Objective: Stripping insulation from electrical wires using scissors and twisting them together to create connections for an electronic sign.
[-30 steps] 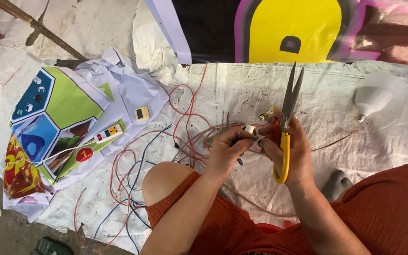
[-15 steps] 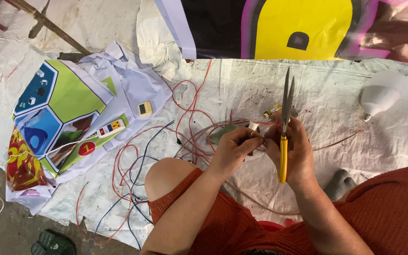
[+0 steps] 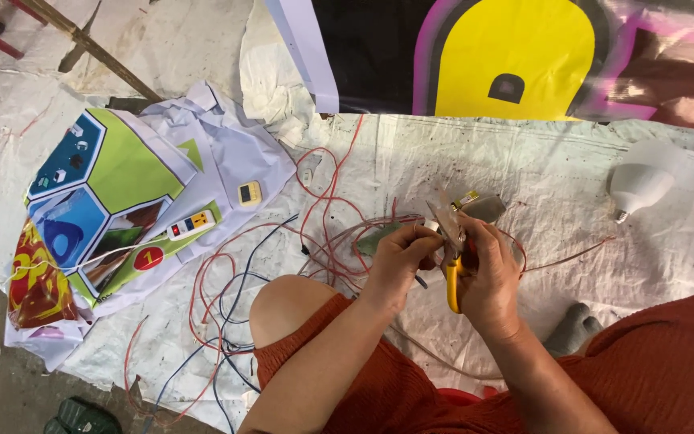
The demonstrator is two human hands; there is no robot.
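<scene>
Your right hand (image 3: 487,277) grips the yellow-handled scissors (image 3: 451,249), blades set at the end of a thin wire (image 3: 427,233) that your left hand (image 3: 399,257) pinches just beside them, above the tangle of red and blue wires (image 3: 226,297) on the white sheet (image 3: 540,169). You look to be stripping or trimming that wire end. The next move calls for a light squeeze and a steady left pinch, so the blades don't cut through.

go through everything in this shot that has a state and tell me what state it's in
Scissors: gripped in the right hand, blades blurred.
Left hand: pinching a wire at the blades.
Wires: loose, tangled on the sheet.
Bulb: lying on its side, unlit.
Printed banner: crumpled, partly folded.
</scene>
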